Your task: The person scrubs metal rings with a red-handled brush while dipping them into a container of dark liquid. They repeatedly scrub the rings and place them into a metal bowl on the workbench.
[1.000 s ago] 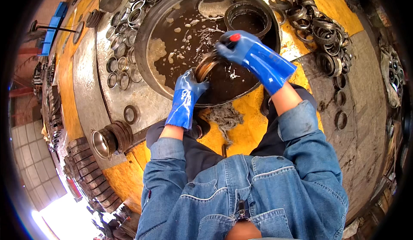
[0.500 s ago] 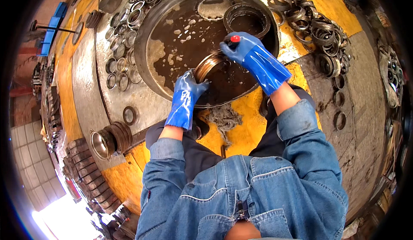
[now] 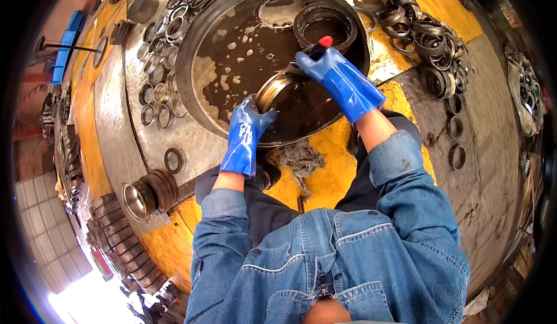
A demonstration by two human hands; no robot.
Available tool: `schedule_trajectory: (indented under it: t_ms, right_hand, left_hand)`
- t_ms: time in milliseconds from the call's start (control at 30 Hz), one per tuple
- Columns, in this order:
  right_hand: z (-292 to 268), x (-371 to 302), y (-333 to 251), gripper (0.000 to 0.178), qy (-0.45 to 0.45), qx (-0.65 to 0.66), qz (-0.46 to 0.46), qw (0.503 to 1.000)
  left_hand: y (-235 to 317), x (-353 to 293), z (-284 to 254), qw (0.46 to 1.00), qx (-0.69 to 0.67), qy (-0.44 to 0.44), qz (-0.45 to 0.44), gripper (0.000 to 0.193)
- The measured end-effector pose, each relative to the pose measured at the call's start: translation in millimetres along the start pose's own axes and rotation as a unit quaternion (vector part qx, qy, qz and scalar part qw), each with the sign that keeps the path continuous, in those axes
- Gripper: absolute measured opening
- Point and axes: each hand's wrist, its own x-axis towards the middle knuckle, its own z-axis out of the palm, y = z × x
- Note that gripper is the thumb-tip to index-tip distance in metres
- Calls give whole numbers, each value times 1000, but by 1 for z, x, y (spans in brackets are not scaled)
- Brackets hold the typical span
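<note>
My left hand, in a blue rubber glove, is closed on the near-left edge of a shiny metal ring. The ring is tilted over the dark liquid in a large round tub. My right hand, gloved alike, grips a tool with a black handle and a red end at the ring's far right side. The tool's working end is hidden by the hand and ring, so I cannot tell its kind. A wide dark ring sits in the tub beyond my right hand.
Many metal rings lie in rows left of the tub. A heap of rings spreads along the right. A ring stack lies at the lower left. A grey rag lies before the tub, between my legs.
The view has shifted slightly. In my right hand the tool has tilted, its red end now farther out and more exposed. My left hand keeps its grip on the metal ring.
</note>
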Motion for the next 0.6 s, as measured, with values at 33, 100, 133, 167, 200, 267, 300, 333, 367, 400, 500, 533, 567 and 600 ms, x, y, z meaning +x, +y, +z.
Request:
schedule_trajectory:
  t_ms: [33,100,133,167,200,267,300,333,367,400,500,533,567,600]
  right_hand:
    - [-3,7,3,41,-37,6,87,996]
    - [0,3,12,45,-25,82,166,982]
    - [8,3,18,48,-13,52,201,978]
    - [13,4,25,52,-1,21,236,972]
    - [13,-2,37,52,-51,75,238,967]
    - [22,-11,27,52,-58,15,212,975]
    - [25,-13,22,52,-61,-16,198,978]
    - [31,-8,41,51,-37,-52,189,980]
    - [30,-6,42,51,-36,-22,187,981]
    - [30,-5,43,51,-35,9,185,982]
    - [20,10,22,56,-13,41,222,974]
    - [11,2,-5,56,-13,29,177,984]
    - [2,-13,-29,57,-10,18,134,991]
    - [1,-20,-40,55,6,-19,128,992]
  left_hand:
    - [0,-2,-1,1000,10,20,6,51]
    - [0,-3,-5,1000,-27,-4,-15,55]
    - [5,-4,-8,1000,-13,-2,-12,55]
    - [7,-5,-9,1000,2,0,-9,56]
    - [6,-4,-7,1000,0,-6,-11,58]
    - [-2,-5,-6,1000,-3,-10,-26,62]
    - [-6,-6,-5,1000,5,4,-18,60]
    - [-2,-2,-1,1000,11,13,3,58]
    - [0,-3,-2,999,17,27,13,56]
    - [2,-4,-3,1000,9,17,9,57]
    - [15,-7,-13,1000,-24,-15,-8,59]
    - [9,-9,-15,999,-38,-22,-26,59]
    - [7,-11,-16,997,-54,-32,-41,60]
    - [7,-12,-13,999,-37,-9,-19,59]
